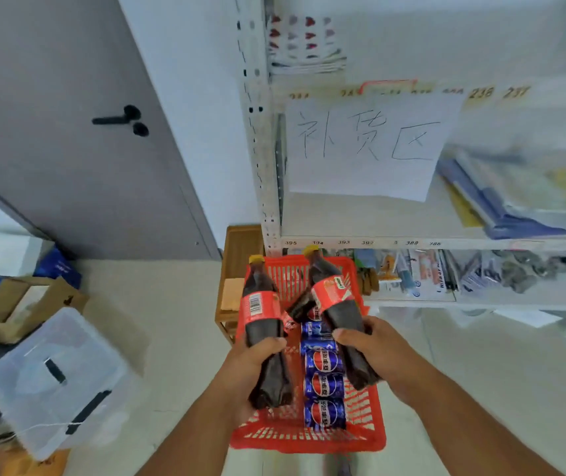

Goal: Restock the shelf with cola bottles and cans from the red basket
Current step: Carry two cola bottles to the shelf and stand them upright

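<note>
Two cola bottles being held above red basket (309, 438). Left hand (254, 362) gripping left bottle (263, 324) at lower body; right hand (374, 348) gripping right bottle (335, 304), tilted. Third bottle and blue cans (324, 386) lying in basket. Basket sitting on floor before white shelf (412, 239); paper sign (367, 149) hanging above.

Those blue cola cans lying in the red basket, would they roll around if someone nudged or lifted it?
Probably a little. The blue cola cans lie on their sides in a row, so they could roll along the red basket, though its walls should stop them. They look sealed, so likely heavy for their size. Their smooth printed skin may be somewhat slippery to grasp.
</note>
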`<move>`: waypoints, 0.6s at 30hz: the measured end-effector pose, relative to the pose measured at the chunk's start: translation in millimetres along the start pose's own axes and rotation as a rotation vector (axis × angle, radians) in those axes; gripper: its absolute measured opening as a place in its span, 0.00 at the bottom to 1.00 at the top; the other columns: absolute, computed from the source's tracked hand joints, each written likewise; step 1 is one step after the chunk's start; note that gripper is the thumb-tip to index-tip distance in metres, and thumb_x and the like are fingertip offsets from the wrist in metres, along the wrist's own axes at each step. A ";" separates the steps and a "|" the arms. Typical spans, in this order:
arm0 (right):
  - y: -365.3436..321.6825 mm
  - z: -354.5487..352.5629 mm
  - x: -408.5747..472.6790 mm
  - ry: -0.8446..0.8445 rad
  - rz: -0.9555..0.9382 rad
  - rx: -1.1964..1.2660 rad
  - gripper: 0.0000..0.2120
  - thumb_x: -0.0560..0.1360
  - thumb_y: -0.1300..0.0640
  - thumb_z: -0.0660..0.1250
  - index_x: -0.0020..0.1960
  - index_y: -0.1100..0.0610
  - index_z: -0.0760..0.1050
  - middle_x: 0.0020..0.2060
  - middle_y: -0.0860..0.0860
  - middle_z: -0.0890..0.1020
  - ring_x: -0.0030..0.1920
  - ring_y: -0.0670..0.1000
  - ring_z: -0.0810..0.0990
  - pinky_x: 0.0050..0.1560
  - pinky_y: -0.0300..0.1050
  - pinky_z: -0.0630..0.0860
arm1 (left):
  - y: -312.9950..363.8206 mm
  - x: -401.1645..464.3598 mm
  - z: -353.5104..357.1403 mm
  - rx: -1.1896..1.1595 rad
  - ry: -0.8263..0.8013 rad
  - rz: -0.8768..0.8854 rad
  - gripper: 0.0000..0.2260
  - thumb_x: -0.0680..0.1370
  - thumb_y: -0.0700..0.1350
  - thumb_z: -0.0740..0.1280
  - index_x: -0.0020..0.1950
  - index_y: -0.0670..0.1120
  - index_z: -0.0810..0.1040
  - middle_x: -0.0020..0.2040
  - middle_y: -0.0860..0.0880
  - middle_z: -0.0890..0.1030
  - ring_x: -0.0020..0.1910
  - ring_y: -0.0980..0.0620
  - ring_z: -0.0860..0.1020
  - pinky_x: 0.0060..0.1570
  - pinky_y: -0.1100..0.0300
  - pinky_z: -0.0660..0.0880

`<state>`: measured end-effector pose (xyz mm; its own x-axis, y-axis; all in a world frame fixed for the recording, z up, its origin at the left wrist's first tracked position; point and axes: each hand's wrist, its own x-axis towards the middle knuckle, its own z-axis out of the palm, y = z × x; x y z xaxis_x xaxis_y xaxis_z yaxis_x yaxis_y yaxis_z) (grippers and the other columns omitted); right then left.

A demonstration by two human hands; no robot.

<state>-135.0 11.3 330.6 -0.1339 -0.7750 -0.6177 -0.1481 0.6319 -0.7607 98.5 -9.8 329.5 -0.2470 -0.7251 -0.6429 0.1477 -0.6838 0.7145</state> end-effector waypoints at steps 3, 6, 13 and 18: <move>-2.9 -1.3 -38.7 -0.032 0.019 0.129 0.16 0.77 0.53 0.75 0.61 0.59 0.81 0.50 0.60 0.89 0.51 0.63 0.88 0.56 0.60 0.85 | 13.0 -15.0 11.8 0.103 -0.083 0.125 0.22 0.77 0.43 0.77 0.69 0.50 0.77 0.59 0.40 0.87 0.57 0.38 0.86 0.61 0.35 0.80; -0.5 0.9 -75.0 0.021 -0.041 0.160 0.13 0.77 0.59 0.75 0.61 0.58 0.81 0.48 0.58 0.89 0.49 0.59 0.89 0.55 0.56 0.84 | 19.8 -25.7 19.9 0.182 -0.179 0.150 0.19 0.77 0.42 0.77 0.67 0.46 0.79 0.54 0.39 0.87 0.52 0.39 0.87 0.57 0.40 0.82; 16.0 -6.0 -144.1 0.330 -0.231 0.208 0.06 0.77 0.63 0.74 0.48 0.54 0.80 0.31 0.46 0.86 0.32 0.43 0.85 0.34 0.37 0.79 | 19.4 -47.8 56.6 0.233 -0.311 0.117 0.14 0.79 0.48 0.75 0.64 0.53 0.80 0.49 0.43 0.88 0.50 0.39 0.87 0.59 0.37 0.80; 35.9 -25.2 -179.1 0.482 -0.188 0.332 0.16 0.71 0.53 0.74 0.58 0.53 0.77 0.46 0.58 0.86 0.46 0.59 0.86 0.51 0.61 0.84 | 4.0 -63.8 101.8 0.318 -0.397 0.148 0.25 0.73 0.53 0.79 0.66 0.47 0.78 0.48 0.40 0.87 0.47 0.37 0.86 0.54 0.40 0.83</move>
<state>-141.0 173.1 419.0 -0.5749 -0.7316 -0.3662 0.0905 0.3880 -0.9172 17.3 42.0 401.5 -0.5979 -0.6833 -0.4190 -0.0745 -0.4731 0.8778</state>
